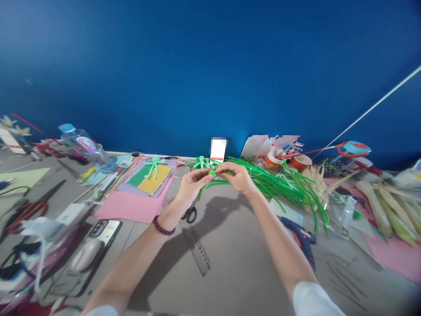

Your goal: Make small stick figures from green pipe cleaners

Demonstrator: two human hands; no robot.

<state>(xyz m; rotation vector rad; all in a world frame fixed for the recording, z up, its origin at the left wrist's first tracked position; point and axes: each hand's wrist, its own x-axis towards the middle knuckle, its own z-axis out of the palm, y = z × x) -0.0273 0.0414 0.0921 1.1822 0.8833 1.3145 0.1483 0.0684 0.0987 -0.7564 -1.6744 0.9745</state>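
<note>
A small coil of green pipe cleaner (212,174) is pinched between my two hands, above the middle of the table. My left hand (196,180) closes thumb and fingers on its left side, with a green strand hanging below. From the right, my right hand (238,177) pinches at the same coil, its fingertips almost meeting the left ones. Just behind the hands stand a green figure (202,162) of fuzzy stems and a lit phone (218,150) leaning on the wall. To the right lies a bundle of loose green pipe cleaners (279,182).
Black-handled scissors (190,214) and a clear ruler (197,250) lie below my left hand. A blue glue gun (301,239) sits by my right forearm. On the left are pink paper (131,206), another green figure (153,166), a phone (107,230) and a plastic bottle (82,142).
</note>
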